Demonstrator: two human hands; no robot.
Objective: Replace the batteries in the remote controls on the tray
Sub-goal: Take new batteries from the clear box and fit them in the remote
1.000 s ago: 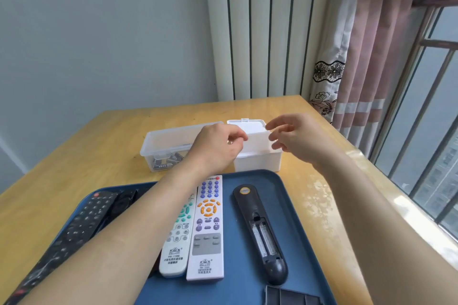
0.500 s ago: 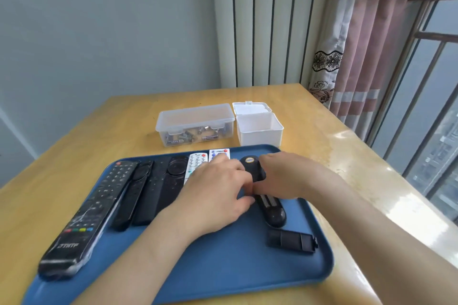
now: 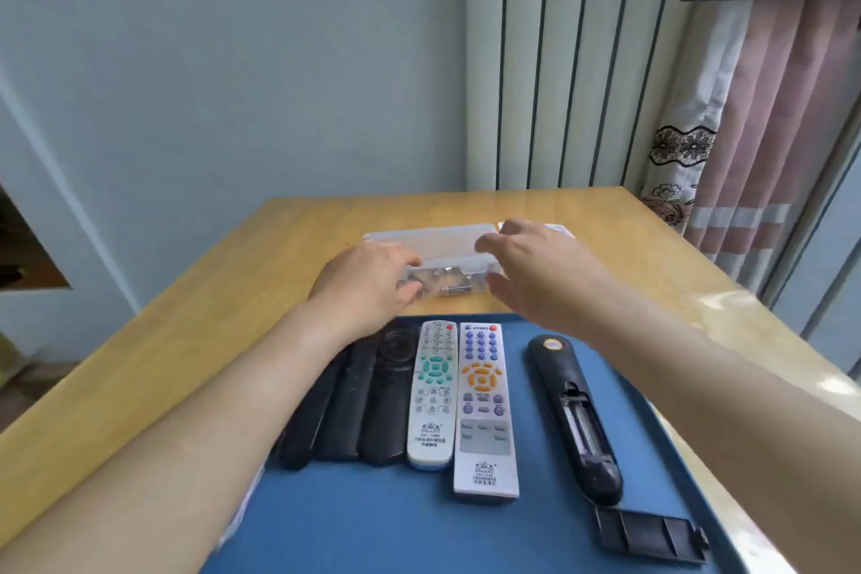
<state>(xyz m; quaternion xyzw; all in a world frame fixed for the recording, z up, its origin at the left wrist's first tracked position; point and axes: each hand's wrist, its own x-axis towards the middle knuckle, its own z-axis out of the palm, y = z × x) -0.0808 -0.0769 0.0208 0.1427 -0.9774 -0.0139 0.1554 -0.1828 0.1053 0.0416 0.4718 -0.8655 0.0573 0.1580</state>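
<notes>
Both hands' grip spread open around clear box (image 3: 442,263).

Bare desk (image 3: 195,340) at left of frame: open passage. Blue tray (image 3: 396,527) free along its lower centre. Both hands, left (image 3: 368,289) and right (image 3: 536,266), flank the clear box (image 3: 447,266) at centre, blocking its sides. Row of remotes (image 3: 433,392) fills tray centre.

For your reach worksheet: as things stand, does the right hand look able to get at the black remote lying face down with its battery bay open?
Probably yes. The right hand hovers at the clear box, and the black remote lies uncovered on the tray just beneath that forearm, nothing on it.
</notes>
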